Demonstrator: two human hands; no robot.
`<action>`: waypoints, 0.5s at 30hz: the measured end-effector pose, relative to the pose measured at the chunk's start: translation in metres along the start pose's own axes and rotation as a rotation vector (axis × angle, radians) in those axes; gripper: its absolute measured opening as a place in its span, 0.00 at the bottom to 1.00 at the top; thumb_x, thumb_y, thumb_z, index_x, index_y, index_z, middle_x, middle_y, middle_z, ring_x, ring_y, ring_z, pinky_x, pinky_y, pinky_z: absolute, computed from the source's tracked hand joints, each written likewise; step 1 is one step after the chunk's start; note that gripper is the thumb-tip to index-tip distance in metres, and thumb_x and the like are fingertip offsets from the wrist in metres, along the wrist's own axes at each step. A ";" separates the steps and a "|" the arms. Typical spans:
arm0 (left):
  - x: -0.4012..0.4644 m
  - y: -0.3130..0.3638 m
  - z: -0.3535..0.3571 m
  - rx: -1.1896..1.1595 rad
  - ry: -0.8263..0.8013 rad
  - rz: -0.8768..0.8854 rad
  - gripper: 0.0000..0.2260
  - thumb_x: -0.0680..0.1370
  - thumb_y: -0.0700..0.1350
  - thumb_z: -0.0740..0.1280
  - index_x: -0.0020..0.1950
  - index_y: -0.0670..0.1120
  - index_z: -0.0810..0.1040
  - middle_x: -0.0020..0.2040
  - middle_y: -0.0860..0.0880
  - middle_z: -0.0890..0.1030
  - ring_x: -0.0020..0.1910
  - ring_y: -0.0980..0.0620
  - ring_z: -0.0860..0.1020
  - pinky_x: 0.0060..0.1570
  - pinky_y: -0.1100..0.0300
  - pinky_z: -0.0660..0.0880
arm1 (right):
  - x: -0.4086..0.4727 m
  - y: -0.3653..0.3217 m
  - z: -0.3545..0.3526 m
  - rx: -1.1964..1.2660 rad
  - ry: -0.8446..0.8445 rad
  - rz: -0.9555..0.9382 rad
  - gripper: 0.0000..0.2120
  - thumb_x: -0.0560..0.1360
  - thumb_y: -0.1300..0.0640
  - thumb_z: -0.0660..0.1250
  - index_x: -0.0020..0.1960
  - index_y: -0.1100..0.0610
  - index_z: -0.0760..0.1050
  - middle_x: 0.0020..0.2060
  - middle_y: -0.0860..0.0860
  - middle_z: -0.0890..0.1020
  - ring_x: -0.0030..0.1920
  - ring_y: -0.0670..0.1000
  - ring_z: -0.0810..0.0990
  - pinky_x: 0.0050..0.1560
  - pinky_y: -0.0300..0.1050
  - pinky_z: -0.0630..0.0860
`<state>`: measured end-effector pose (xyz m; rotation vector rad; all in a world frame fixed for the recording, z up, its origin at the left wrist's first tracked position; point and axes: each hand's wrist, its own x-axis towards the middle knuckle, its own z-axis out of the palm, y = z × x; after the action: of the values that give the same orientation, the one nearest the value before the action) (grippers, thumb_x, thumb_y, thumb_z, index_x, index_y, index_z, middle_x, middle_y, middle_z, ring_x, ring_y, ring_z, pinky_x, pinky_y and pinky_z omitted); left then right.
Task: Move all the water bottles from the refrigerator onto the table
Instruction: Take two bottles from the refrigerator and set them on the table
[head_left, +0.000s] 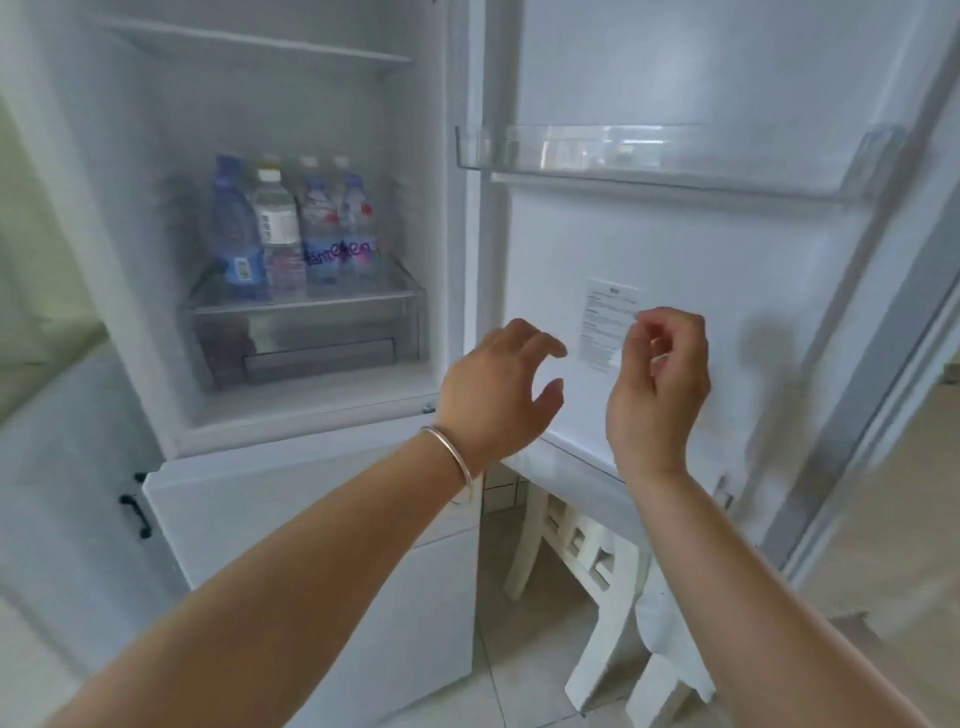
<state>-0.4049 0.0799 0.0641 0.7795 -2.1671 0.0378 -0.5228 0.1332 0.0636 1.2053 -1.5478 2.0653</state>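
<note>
The water bottles stand blurred on a glass shelf inside the refrigerator; those at the back are half hidden. My left hand hovers spread and empty before the open compartment, while my right hand hangs loosely curled, holding nothing, before the door. A white chair stands below the door.

white refrigerator; bottles seemingly blue-labelled.

Your refrigerator's glass shelf carries the water bottles, standing upright and crowded together (some blurred). A clear drawer sits just beneath.
</note>
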 end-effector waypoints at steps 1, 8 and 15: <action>-0.013 -0.015 -0.012 0.010 0.014 -0.069 0.13 0.75 0.49 0.64 0.59 0.51 0.77 0.58 0.52 0.78 0.53 0.51 0.78 0.43 0.55 0.77 | -0.016 -0.006 0.017 0.021 -0.059 0.006 0.06 0.75 0.60 0.58 0.49 0.58 0.73 0.42 0.50 0.76 0.41 0.52 0.73 0.40 0.32 0.67; -0.072 -0.106 -0.093 0.030 0.139 -0.447 0.08 0.74 0.47 0.65 0.51 0.53 0.79 0.45 0.56 0.82 0.43 0.55 0.80 0.44 0.56 0.78 | -0.094 -0.055 0.135 0.203 -0.345 0.066 0.03 0.75 0.57 0.59 0.44 0.51 0.70 0.39 0.48 0.76 0.41 0.52 0.74 0.42 0.37 0.69; -0.088 -0.235 -0.134 -0.029 0.204 -0.691 0.11 0.74 0.46 0.65 0.56 0.52 0.76 0.48 0.54 0.81 0.46 0.52 0.79 0.50 0.52 0.77 | -0.143 -0.076 0.274 0.269 -0.613 0.129 0.01 0.75 0.59 0.62 0.46 0.54 0.72 0.41 0.49 0.77 0.46 0.56 0.77 0.47 0.49 0.72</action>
<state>-0.1428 -0.0273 0.0378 1.3994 -1.6114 -0.2570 -0.2640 -0.0485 0.0240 2.0348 -1.6479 2.1547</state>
